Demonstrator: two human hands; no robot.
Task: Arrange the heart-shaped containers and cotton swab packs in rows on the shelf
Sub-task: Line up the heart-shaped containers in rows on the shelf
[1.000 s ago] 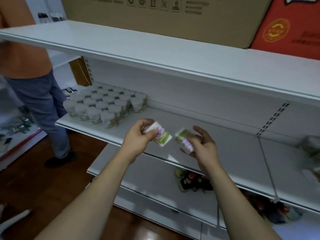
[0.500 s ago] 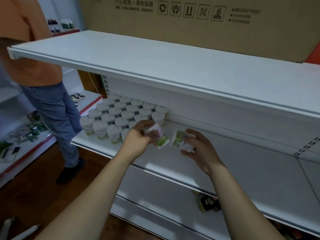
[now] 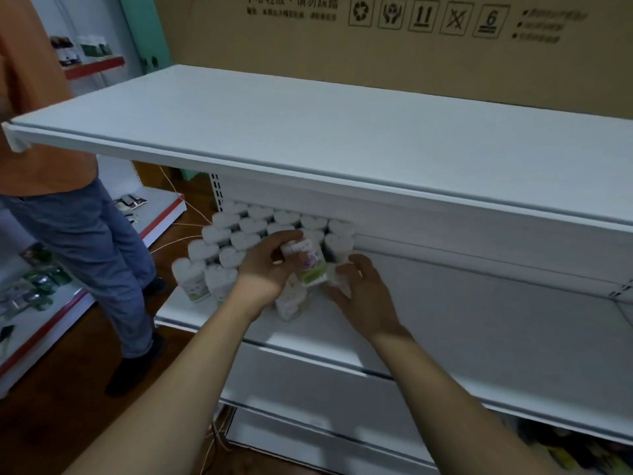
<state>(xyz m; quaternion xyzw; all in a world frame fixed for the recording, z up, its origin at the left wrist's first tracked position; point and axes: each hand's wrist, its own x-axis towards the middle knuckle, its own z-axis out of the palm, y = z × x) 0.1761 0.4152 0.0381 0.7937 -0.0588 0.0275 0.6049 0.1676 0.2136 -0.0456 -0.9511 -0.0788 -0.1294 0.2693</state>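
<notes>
Several heart-shaped containers of cotton swabs stand in rows at the left end of the white middle shelf. My left hand grips one tilted container with a pink and green label, just above the right edge of the rows. My right hand holds another white container low on the shelf, right beside the first. One more container stands in front, below my left hand.
A white upper shelf overhangs the rows, with a big cardboard box behind it. A person in an orange top and jeans stands close at the left. A lower shelf lies beneath, above the wooden floor.
Both hands have moved forward to the rows with their containers. My right hand has come down to the shelf beside the standing containers. The view has shifted closer and left.
</notes>
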